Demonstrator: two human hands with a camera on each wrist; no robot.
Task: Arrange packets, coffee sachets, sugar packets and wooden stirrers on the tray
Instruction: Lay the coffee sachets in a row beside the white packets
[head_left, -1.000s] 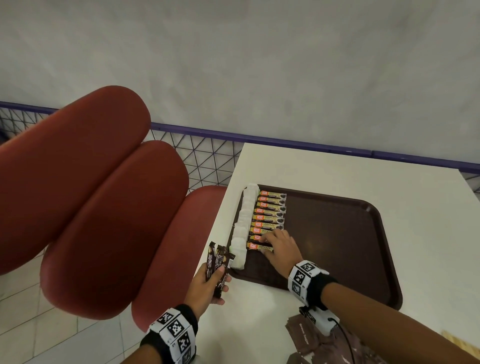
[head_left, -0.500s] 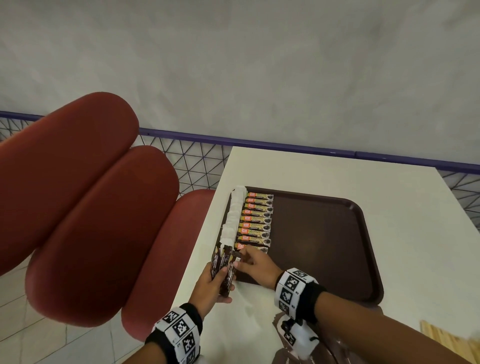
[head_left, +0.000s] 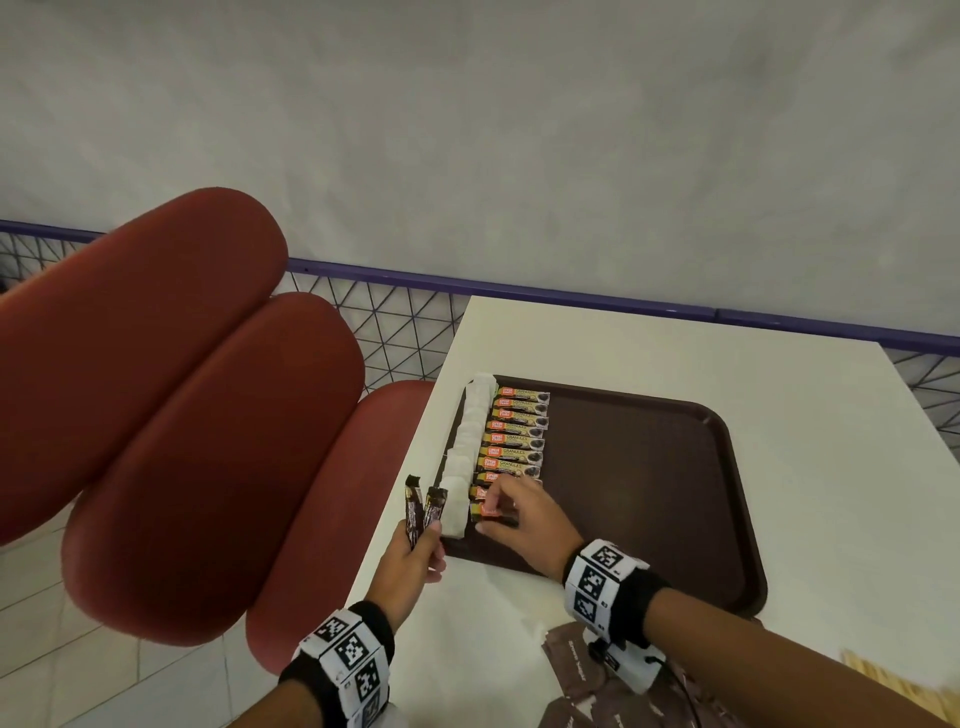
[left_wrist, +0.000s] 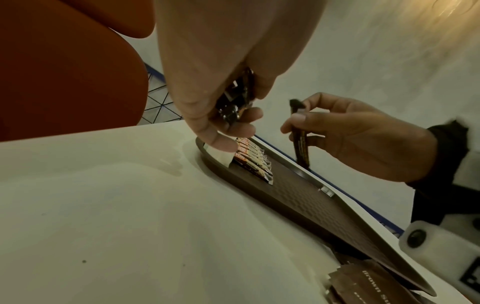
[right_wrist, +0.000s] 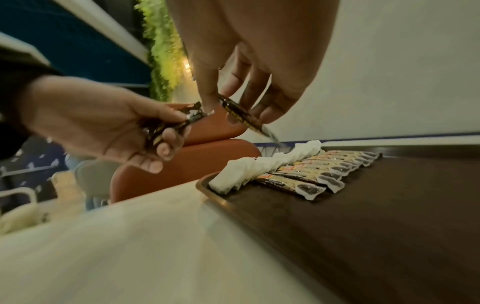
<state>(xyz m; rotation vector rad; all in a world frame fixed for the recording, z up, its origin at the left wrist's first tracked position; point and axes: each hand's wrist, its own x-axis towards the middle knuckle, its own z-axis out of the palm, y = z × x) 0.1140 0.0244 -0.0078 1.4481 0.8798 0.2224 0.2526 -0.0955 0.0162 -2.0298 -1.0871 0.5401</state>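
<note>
Fingers (right_wrist: 207, 98) of the right hand (head_left: 524, 519): curled, thumb and forefinger pinching one dark coffee sachet (right_wrist: 241, 117) by its upper part, tilted with its free end hanging toward the tray (head_left: 675, 467). Judged purpose: a single stick carried to extend the row at its near end.

Left hand (head_left: 410, 566): held off the tray's near-left corner, above the worktop (head_left: 779, 374) edge, gripping a small bunch of spare sachets (head_left: 423, 509), ends pointing up. Judged purpose: a reserve stock kept close so the other hand can draw one at a time.

Row of coffee sachets (head_left: 517, 436): flat on the tray's left part, side by side, orange ends toward a line of white packets (head_left: 467, 447) along the left rim.

Pinched sachet, position: above the near end of the row, not yet laid down; contact with the tray cannot be told.

Brown packets (head_left: 587, 675) and wooden stirrers (head_left: 883, 675): on the worktop nearer the person, off the tray, not yet arranged.
</note>
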